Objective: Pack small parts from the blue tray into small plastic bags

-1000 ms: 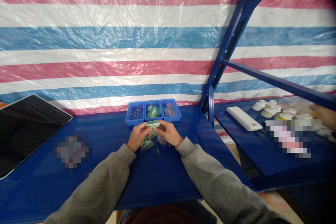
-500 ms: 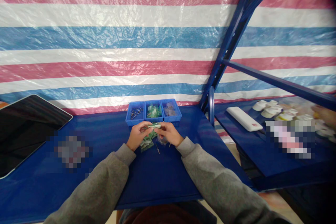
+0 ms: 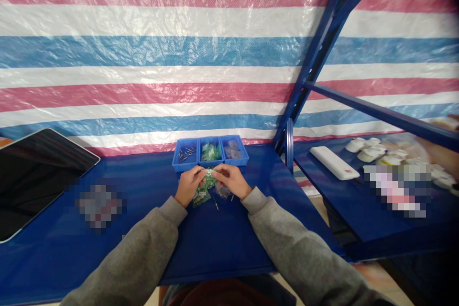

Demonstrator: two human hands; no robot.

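Between their fingertips, my left hand and my right hand pinch a small green-and-white packet, just in front of the bins. Under and beside my hands lie green plastic packets and a clear packet. A thin metal pin lies on the blue table. Behind my hands three joined blue bins stand in a row: the left bin has loose metal pins, the middle bin green packets, the right bin clear packets.
A dark flat screen and a blurred item are at the left. Blue metal posts rise at the right. Beyond them, another table holds a white box and white round parts, with part of another person's arm.
The packet between my fingertips has tilted and moved slightly left, with my fingers shifted around it. At the far right, the other person's hand has moved toward the edge.
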